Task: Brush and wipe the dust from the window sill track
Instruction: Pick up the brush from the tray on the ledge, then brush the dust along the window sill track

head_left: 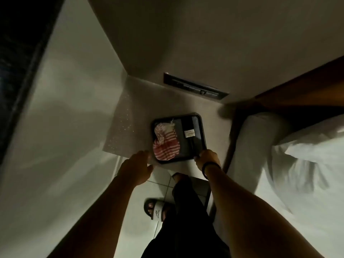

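A dark tray point(202, 133) rests on a low surface in front of me. In it lie a crumpled red-and-white striped cloth point(166, 144) on the left and a dark brush point(189, 135) with a white label on the right. My right hand point(206, 159) grips the tray's near right corner. At the near left edge my left hand point(136, 164) hovers with its fingers spread; whether it touches the tray is unclear. The dark window frame point(22, 67) runs along the far left, and its track is too dark to make out.
A white bed with pillows point(305, 157) fills the right side, with a wooden headboard point(297, 86) behind it. A dark vent panel point(195, 85) is set in the wall beyond the tray. Below are tiled floor point(160, 185), my dark trousers and a sandalled foot point(156, 209).
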